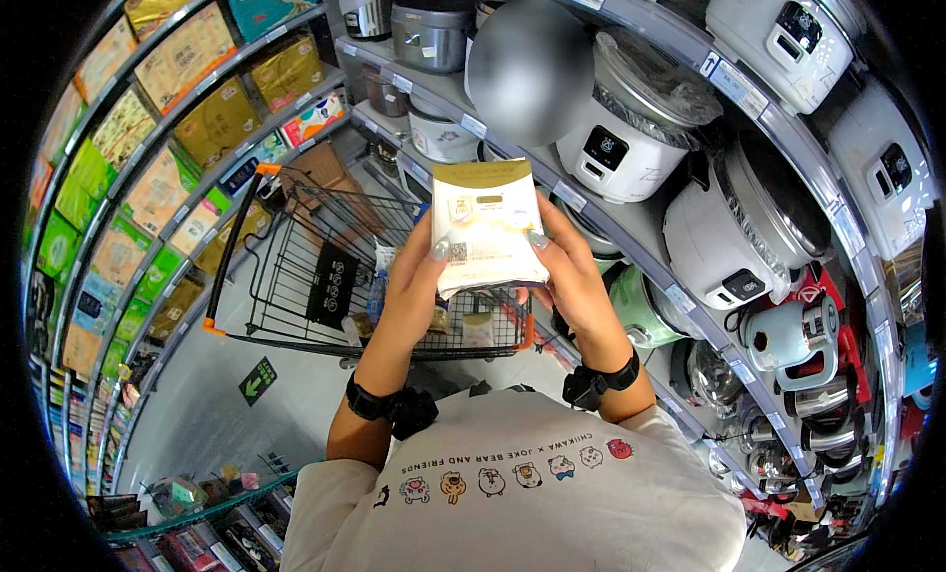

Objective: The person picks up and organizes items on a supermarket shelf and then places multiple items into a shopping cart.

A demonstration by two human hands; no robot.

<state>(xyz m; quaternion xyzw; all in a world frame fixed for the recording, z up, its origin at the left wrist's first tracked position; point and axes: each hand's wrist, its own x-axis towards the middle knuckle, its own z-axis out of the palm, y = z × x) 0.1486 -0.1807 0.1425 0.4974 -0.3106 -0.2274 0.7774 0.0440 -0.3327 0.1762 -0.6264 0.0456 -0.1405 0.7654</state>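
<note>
Both my hands hold a white soft-wrapped pack (488, 239) with a gold top band, print and a square printed code. My left hand (414, 276) grips its left side, and my right hand (573, 265) its right side. Each thumb lies on the front face, while most of the fingers are hidden behind it. Beneath and beyond the pack is a black wire shopping cart (295, 258) with orange corners. Inside the cart I see a plastic bottle (377, 295) and a white pack (477, 329), partly seen through the wires.
To the right, shelves carry white rice cookers (624, 147), a pale blue electric kettle (787, 339) and a green cooker (639, 310). Packaged goods (218, 121) fill the left shelving. A green arrow sign (257, 380) marks the floor. One blurred round patch hides part of the upper shelf.
</note>
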